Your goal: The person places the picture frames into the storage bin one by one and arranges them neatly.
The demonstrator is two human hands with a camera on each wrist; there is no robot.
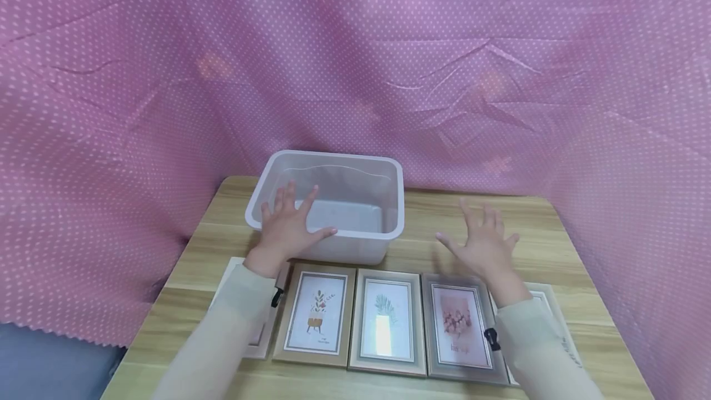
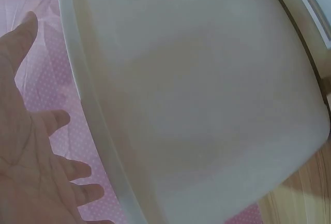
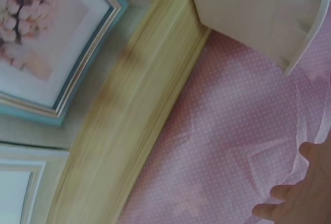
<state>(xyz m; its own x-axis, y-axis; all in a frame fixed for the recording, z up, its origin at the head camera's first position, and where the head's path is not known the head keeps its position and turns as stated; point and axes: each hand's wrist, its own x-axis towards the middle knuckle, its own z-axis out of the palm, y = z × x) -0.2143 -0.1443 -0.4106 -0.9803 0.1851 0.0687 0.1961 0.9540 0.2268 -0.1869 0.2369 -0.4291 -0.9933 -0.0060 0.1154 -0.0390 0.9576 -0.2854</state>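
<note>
My left hand (image 1: 286, 227), fingers spread, hovers over the near left part of a white plastic bin (image 1: 328, 247). In the left wrist view its palm (image 2: 23, 146) is beside the bin's rim, holding nothing. Spread fingers also show on my right hand (image 1: 486, 249), which is raised to the right of the bin above the wooden table. Below the hands several picture frames lie in a row: a potted-plant print (image 1: 316, 313), a green-leaf print (image 1: 387, 320), a pink-flower print (image 1: 458, 326), and a pale frame at each end, partly hidden by my forearms.
The bin stands at the back left of the wooden table (image 1: 433, 227); its bare floor shows. A pink dotted cloth (image 1: 355, 66) hangs behind the table and along both sides. Light glares off the middle frame.
</note>
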